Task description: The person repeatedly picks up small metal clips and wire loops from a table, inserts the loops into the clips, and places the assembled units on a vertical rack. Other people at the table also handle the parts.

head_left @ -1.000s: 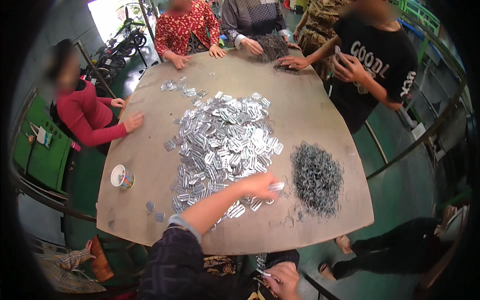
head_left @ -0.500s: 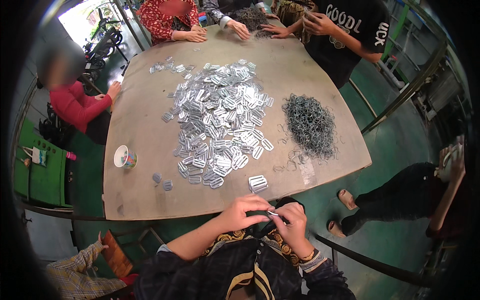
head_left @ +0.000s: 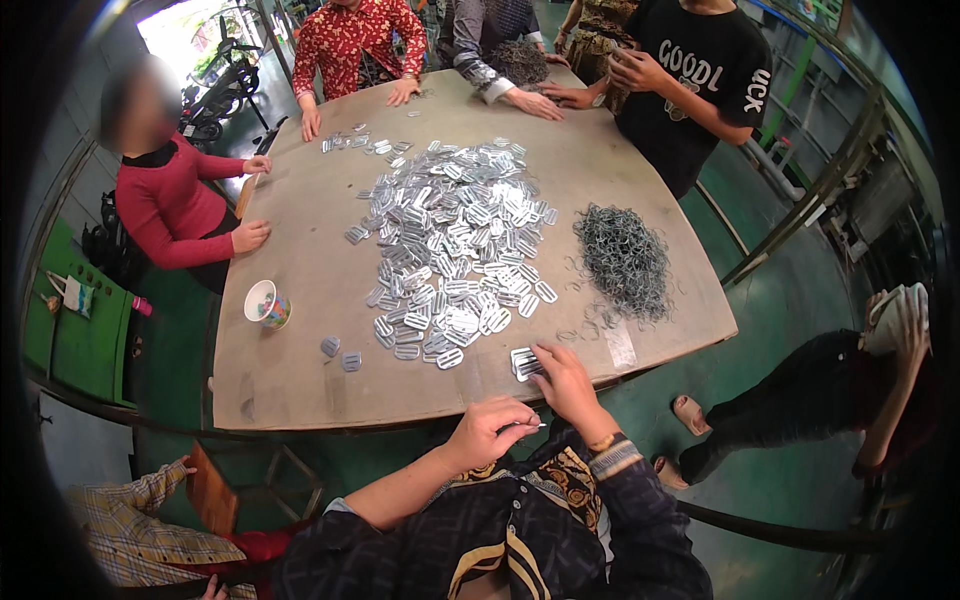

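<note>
Near the table's front edge lies a small stack of silver slide buckles (head_left: 522, 366), flat metal pieces with slots. My right hand (head_left: 570, 385) reaches over its right side, with thumb and fingers gripping at the stack's edge. In front of the table, close to my body, my left hand (head_left: 492, 432) is closed in a pinch. A thin, light-coloured piece (head_left: 541, 426) sticks out from its fingertips, seen edge-on; its kind cannot be made out. Beyond both hands spreads a large heap of the same silver buckles (head_left: 455, 235).
A tangled pile of dark wire hooks (head_left: 622, 262) lies right of the heap. A paper cup (head_left: 267, 304) and two loose buckles (head_left: 351, 361) are at left. Several people stand round the table (head_left: 300, 400); a person's leg (head_left: 780, 400) is at right.
My hands have parted: the right one has moved forward to the small buckle stack, the left keeps its pinch. The view has shifted; the people at the far side have moved their hands.
</note>
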Tool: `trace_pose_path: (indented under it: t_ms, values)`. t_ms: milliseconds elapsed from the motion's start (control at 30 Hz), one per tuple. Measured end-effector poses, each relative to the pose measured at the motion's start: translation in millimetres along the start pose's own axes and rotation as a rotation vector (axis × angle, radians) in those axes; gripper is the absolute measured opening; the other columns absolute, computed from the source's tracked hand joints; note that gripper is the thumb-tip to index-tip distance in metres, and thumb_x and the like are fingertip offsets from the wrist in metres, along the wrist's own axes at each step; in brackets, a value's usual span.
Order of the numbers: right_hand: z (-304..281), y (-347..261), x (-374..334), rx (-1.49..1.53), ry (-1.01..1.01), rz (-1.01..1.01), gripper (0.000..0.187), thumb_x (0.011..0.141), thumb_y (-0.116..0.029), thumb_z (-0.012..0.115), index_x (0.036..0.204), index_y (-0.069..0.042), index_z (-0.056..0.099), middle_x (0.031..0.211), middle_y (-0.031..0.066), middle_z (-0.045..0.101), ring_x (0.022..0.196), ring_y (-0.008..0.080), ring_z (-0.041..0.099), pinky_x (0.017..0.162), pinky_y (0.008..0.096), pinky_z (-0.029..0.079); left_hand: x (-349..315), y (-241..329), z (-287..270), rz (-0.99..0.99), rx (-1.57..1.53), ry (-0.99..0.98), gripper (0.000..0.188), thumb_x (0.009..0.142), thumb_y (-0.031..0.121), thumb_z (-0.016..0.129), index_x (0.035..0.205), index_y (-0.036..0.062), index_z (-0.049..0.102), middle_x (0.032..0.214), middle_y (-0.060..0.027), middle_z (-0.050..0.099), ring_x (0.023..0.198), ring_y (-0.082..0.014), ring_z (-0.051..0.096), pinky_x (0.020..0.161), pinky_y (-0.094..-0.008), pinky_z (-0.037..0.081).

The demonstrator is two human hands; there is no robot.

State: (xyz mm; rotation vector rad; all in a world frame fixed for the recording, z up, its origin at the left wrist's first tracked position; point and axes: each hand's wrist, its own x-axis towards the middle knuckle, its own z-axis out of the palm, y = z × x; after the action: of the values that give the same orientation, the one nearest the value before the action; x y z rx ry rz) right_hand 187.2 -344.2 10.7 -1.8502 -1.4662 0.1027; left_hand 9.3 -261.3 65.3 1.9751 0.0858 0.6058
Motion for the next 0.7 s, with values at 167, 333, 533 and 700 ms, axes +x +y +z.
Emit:
trace_pose_path:
  t_ms: [167,333,533,700]
  values:
    - [21,13,14,-0.035,-0.128,0.176,0.028,0.071,-0.005,0.074,0.096,0.001,0.061,0.11,0.0165,0.06,0.093,0.0357,0.06,0.081,0.0403,0.049,-5,0,-1,-0.019,0.047,-0.006,0.007,0.079,0.001,0.07,0.085,0.0003,0.067,0.086,-0.0089,0.07,0.079,-0.0249,0.065,0.072,-0.0342,0.049]
    - [6,23,13,0.209,0.02,0.402,0.017,0.073,-0.003,0.075,0.082,0.0,0.061,0.067,0.0068,0.062,0.056,0.0232,0.058,0.055,0.0326,0.046,-7,-7,7,-0.077,0.036,0.031,0.007,0.08,0.001,0.069,0.086,0.0002,0.067,0.086,-0.0102,0.069,0.08,-0.0252,0.066,0.073,-0.0339,0.05]
    - [-30,-7,-11,0.871,0.048,0.721,0.01,0.084,-0.008,0.072,0.083,0.0,0.066,0.067,-0.0035,0.059,0.057,0.0035,0.049,0.051,0.0204,0.039,5,-11,18,-0.109,0.043,0.072,0.008,0.08,0.002,0.07,0.087,-0.0004,0.067,0.086,-0.0126,0.069,0.08,-0.0264,0.066,0.072,-0.0342,0.051]
    - [-37,-29,-25,0.769,0.089,0.587,0.012,0.083,-0.006,0.071,0.08,0.002,0.063,0.068,-0.0026,0.06,0.059,0.0027,0.051,0.052,0.0203,0.04,11,-10,27,-0.115,0.126,0.077,0.01,0.079,0.01,0.072,0.086,0.0035,0.068,0.079,-0.0112,0.066,0.074,-0.03,0.063,0.065,-0.0382,0.049]
